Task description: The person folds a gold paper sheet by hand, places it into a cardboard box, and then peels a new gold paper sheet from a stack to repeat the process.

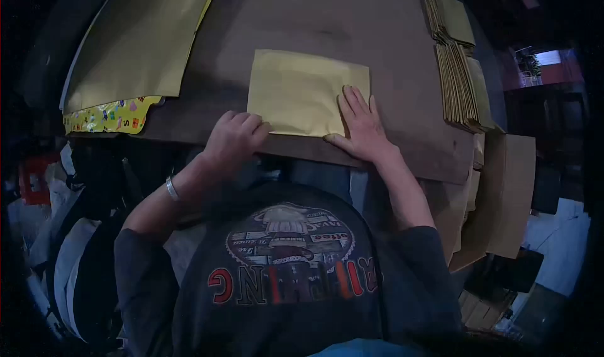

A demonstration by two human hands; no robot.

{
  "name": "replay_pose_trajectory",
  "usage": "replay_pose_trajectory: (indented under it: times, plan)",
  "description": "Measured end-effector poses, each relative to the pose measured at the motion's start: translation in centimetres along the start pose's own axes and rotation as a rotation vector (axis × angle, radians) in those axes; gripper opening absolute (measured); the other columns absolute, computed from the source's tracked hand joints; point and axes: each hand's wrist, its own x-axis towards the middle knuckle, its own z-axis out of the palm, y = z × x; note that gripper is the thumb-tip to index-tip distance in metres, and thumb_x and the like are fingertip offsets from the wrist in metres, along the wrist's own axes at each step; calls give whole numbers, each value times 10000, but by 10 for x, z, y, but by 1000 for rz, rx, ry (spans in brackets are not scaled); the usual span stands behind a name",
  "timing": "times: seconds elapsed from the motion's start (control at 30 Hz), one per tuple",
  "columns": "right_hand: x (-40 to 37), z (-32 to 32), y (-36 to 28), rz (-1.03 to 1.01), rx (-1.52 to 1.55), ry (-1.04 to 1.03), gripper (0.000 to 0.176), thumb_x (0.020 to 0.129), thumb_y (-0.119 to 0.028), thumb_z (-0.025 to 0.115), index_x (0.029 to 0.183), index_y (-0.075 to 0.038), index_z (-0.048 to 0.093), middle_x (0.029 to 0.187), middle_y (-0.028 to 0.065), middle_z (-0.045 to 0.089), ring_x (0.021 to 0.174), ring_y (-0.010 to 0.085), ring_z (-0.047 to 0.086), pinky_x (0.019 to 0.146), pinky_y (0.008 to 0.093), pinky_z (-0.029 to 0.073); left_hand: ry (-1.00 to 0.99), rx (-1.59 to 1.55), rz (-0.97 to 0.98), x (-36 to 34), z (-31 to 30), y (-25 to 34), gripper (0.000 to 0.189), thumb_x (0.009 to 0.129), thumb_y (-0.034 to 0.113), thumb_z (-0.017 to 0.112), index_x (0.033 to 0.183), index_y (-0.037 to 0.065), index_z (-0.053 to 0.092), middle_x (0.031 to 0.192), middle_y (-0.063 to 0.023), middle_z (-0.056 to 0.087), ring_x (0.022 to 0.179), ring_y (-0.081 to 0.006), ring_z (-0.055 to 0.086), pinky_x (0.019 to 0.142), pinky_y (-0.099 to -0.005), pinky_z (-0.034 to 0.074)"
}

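Note:
A flat yellowish-brown piece of paper (296,89), which looks folded, lies on the dark brown table (314,26) in front of me. At its near left corner my left hand (236,133) is closed, the curled fingers pinching the near edge. Flat on the paper's right part rests my right hand (362,124), fingers stretched toward the far side and thumb spread along the near edge.
A pile of large yellowish sheets (141,42) lies at the left, over a bright patterned yellow sheet (113,116). Stacked folded brown papers (458,83) stand along the right edge. Below them is an open cardboard box (511,193).

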Motion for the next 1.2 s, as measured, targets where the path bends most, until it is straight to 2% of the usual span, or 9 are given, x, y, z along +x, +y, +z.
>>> replay_pose_trajectory:
  times: [0.13, 0.27, 0.37, 0.43, 0.5, 0.6, 0.77, 1.07, 1.2]
  plan:
    - [-7, -9, -1, -76, 65, 26, 841, 787, -591, 649, 1372, -26, 433, 1486, 204, 325, 1421, 359, 261, 1100, 640, 233, 197, 82, 68, 2, 5, -12, 140, 725, 123, 611, 862, 90, 609, 890, -63, 604, 858, -224, 622, 734, -368, 488]
    - [-14, -10, 4, -139, 77, 143, 543, 784, -186, 708, 1286, -79, 532, 1382, 155, 493, 1327, 315, 440, 1063, 572, 343, 380, -95, -13, 2, 10, -18, 65, 722, 85, 616, 784, 79, 598, 790, -74, 612, 748, -277, 621, 689, -402, 501]
    - [-16, -12, 18, -207, 141, 229, 455, 767, -86, 684, 1211, -74, 585, 1274, 138, 587, 1250, 294, 529, 1030, 523, 406, 450, -112, 26, 5, 0, -25, 56, 742, 99, 658, 763, 79, 609, 791, -76, 620, 713, -295, 612, 685, -408, 498]
    - [-11, -31, 27, -178, 168, 341, 390, 776, -39, 658, 1163, -77, 622, 1149, 121, 660, 1128, 296, 612, 973, 500, 463, 477, -152, -192, 3, -4, -34, 104, 771, 143, 702, 753, 80, 621, 790, -63, 624, 689, -286, 604, 677, -406, 495]
    - [-7, -59, 52, -54, 164, 415, 363, 784, -19, 642, 1141, -80, 638, 1103, 129, 676, 1048, 331, 638, 902, 463, 511, 430, -147, -261, -3, 8, -50, 148, 791, 184, 728, 826, 75, 634, 888, -69, 652, 808, -283, 625, 750, -396, 494]
    - [-12, -125, 92, 211, 97, 572, 280, 862, -56, 612, 1139, -70, 648, 1037, 182, 676, 963, 368, 649, 810, 408, 527, 411, -1, -402, -8, 31, -56, 306, 831, 205, 691, 1094, 76, 602, 1272, -129, 562, 1229, -331, 499, 1015, -492, 386]
    - [-61, -205, 191, 471, -402, 984, 262, 916, -143, 581, 1166, -90, 635, 978, 157, 695, 856, 330, 675, 759, 420, 545, 368, 48, -450, -11, 43, -52, 354, 857, 222, 668, 1174, 98, 572, 1364, -121, 494, 1312, -338, 430, 1066, -576, 318]
    - [-128, -166, 315, 704, -763, 772, 279, 915, -140, 546, 1182, -114, 624, 1078, 128, 679, 992, 315, 641, 828, 416, 531, 349, 17, -493, -9, 38, -48, 337, 866, 185, 653, 1180, 87, 581, 1384, -119, 488, 1337, -332, 411, 1100, -582, 271]
    - [-124, -119, 298, 1014, -350, 397, 230, 929, -130, 494, 1120, -65, 604, 1091, 192, 650, 1014, 395, 610, 826, 508, 504, 348, 11, -507, -8, 34, -44, 338, 862, 181, 658, 1176, 85, 581, 1388, -122, 484, 1339, -333, 407, 1107, -572, 264]
